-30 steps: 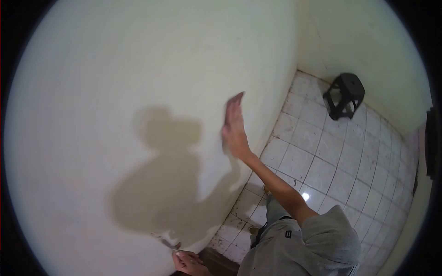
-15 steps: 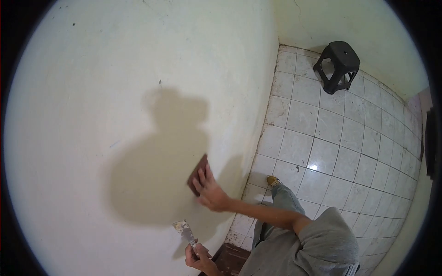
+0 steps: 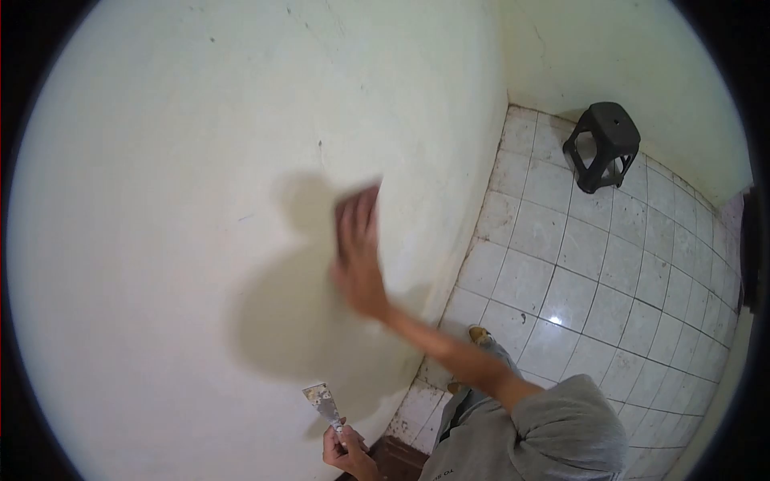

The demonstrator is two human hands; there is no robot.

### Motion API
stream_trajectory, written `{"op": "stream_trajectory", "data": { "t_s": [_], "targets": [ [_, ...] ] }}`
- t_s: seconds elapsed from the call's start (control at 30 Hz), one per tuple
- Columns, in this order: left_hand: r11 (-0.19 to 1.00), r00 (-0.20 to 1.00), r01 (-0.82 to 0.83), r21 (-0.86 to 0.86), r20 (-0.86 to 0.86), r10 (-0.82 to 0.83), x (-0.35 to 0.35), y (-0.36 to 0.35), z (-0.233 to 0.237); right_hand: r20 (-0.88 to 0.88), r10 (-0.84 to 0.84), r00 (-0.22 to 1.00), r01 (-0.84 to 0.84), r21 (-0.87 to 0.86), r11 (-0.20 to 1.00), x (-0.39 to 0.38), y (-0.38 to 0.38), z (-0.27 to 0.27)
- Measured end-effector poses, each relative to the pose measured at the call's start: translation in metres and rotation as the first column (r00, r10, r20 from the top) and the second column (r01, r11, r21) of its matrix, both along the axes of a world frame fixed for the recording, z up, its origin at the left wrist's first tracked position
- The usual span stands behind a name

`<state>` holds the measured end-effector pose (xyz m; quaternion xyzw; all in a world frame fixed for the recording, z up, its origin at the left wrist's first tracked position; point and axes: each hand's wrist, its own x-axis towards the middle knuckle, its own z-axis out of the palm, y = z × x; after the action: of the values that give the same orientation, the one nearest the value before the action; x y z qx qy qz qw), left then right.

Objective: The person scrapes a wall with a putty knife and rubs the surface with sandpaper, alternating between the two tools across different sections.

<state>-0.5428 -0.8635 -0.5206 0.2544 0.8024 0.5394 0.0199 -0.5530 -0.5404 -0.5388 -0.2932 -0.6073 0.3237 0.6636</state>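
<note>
My right hand [image 3: 361, 268] is raised against the pale wall [image 3: 160, 280], fingers spread over a reddish-brown piece of sandpaper [image 3: 346, 202] and pressing it to the surface. Motion blurs the hand a little. Lower down, my left hand [image 3: 350, 454] grips the handle of a putty knife [image 3: 322, 403]. Its blade points up and left, near the wall, and is crusted with whitish and tan residue. Small dark chips and a short bluish mark show on the wall, and my shadow falls across it.
A black plastic stool [image 3: 605, 144] stands on the tiled floor [image 3: 553, 240] by the far wall. My shoe [image 3: 479, 335] is near the wall's base. Something dark brown [image 3: 393, 458] lies low beside my left hand. A dark object [image 3: 752, 248] is at the right edge.
My right hand has moved up the wall with the sandpaper, its fingers now pointing more upward. My left hand keeps the putty knife in nearly the same spot. The view has shifted slightly.
</note>
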Motion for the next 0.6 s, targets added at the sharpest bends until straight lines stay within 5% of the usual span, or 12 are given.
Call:
{"op": "stream_trajectory", "data": {
  "t_s": [0.03,0.1,0.23,0.33,0.37,0.43,0.57,0.6],
  "targets": [
    [0.999,1.0,0.006,0.04,0.009,-0.007,0.004,0.001,0.006,0.087,0.131,0.988,-0.128,-0.046,0.991,-0.004,-0.054,-0.01],
    [0.998,0.998,0.039,0.045,-0.046,-0.036,-0.002,-0.01,0.009,0.263,0.387,0.884,-0.437,0.168,0.884,0.002,-0.119,-0.035],
    [0.984,0.914,0.178,-0.027,-0.367,-0.175,-0.047,-0.059,-0.022,0.557,0.154,0.816,-0.475,0.495,0.727,-0.006,-0.061,-0.04],
    [0.995,0.99,-0.099,0.011,-0.098,0.099,-0.047,-0.097,-0.044,0.574,-0.112,0.811,-0.368,0.65,0.665,0.01,0.022,0.008],
    [0.975,0.978,-0.197,-0.107,0.054,0.203,-0.029,-0.092,-0.011,0.561,-0.208,0.801,-0.326,0.7,0.636,0.017,0.049,0.031],
    [0.887,0.844,-0.278,-0.369,0.346,0.409,-0.009,-0.053,0.068,0.433,-0.177,0.884,-0.13,0.591,0.796,0.01,0.112,0.055],
    [0.929,0.921,-0.359,0.091,0.196,0.337,-0.056,-0.093,-0.02,-0.02,-0.021,1.0,0.022,0.041,0.999,-0.01,0.187,0.099],
    [0.881,0.911,-0.396,0.257,0.233,0.341,-0.06,-0.09,-0.026,0.003,-0.03,1.0,0.03,0.066,0.997,-0.021,0.179,0.114]
  ]
}}
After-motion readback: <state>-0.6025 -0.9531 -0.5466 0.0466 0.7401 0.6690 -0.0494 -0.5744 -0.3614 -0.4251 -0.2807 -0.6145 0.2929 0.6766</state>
